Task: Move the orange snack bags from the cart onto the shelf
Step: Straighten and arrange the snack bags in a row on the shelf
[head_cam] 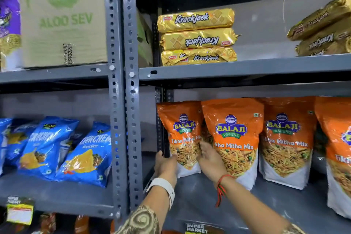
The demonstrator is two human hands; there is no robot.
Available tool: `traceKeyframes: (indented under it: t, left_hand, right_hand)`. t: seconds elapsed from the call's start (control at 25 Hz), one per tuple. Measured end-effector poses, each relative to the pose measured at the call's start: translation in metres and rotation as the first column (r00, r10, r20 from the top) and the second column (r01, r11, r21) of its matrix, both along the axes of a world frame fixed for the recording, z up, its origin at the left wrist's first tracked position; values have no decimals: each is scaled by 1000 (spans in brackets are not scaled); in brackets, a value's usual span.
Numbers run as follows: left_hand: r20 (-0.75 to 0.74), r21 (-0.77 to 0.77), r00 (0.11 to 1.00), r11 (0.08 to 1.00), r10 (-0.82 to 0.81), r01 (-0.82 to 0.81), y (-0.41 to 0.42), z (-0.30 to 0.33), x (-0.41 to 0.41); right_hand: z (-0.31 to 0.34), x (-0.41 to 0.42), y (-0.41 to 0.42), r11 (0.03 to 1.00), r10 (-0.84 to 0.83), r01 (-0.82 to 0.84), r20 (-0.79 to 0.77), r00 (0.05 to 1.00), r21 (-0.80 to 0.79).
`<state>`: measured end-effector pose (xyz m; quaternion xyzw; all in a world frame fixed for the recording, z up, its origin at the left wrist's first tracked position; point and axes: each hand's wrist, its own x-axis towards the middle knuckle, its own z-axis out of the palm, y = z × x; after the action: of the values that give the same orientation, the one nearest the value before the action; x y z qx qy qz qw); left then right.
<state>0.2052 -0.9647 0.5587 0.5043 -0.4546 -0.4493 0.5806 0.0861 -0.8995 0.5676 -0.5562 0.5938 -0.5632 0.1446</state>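
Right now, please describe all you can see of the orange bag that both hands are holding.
The leftmost orange bag is a glossy plastic pouch printed "Balaji Wafers, Tikha Mitha Mix", with a white base. It stands upright on the grey shelf, beside the upright post. The left hand and right hand grip its lower sides; the neighbouring bag overlaps its right edge.

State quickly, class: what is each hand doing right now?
Left hand: gripping the left edge of the leftmost orange bag.
Right hand: gripping the same bag's right edge.
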Motion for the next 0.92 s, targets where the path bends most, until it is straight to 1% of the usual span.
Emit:
traceKeyframes:
  t: [0.08, 0.16, 0.2, 0.28, 0.4, 0.48, 0.68, 0.8, 0.92]
  left_hand:
    - [-31, 27, 999, 999, -45, 45, -6, -11, -10]
    - [-29, 34, 998, 998, -50, 51, -14, -17, -15]
    - [-31, 31, 998, 998, -49, 50, -18, -19, -17]
    - [-35, 20, 998, 998, -57, 58, -22, -20, -17]
    - [0, 17, 997, 997, -74, 74, -35, -26, -19]
    - [21, 7, 993, 993, -118, 118, -43, -29, -21]
    - [84, 43, 967, 970, -242, 239, -54, -28, -24]
    - [79, 55, 946, 949, -313, 310, -52, -22, -31]
    - [65, 60, 931, 933, -359, 355, -56, -25, -42]
  right_hand:
    - [-14, 2, -17, 984, -39, 26, 70, 997, 177]
    - [-17, 3, -29, 964, -111, 61, 182, 977, 261]
    - [-17, 5, -33, 960, -125, 55, 247, 961, 273]
    - [-17, 8, -41, 965, -96, 4, 338, 936, 264]
    - [-20, 18, -45, 972, -53, -31, 348, 936, 231]
    - [-25, 22, -46, 976, -64, -24, 394, 917, 214]
    - [-33, 22, -37, 992, 11, -72, 490, 872, 107]
    - [-33, 17, -26, 993, 64, -107, 504, 861, 56]
    - [-33, 8, -17, 992, 117, -128, 481, 869, -9]
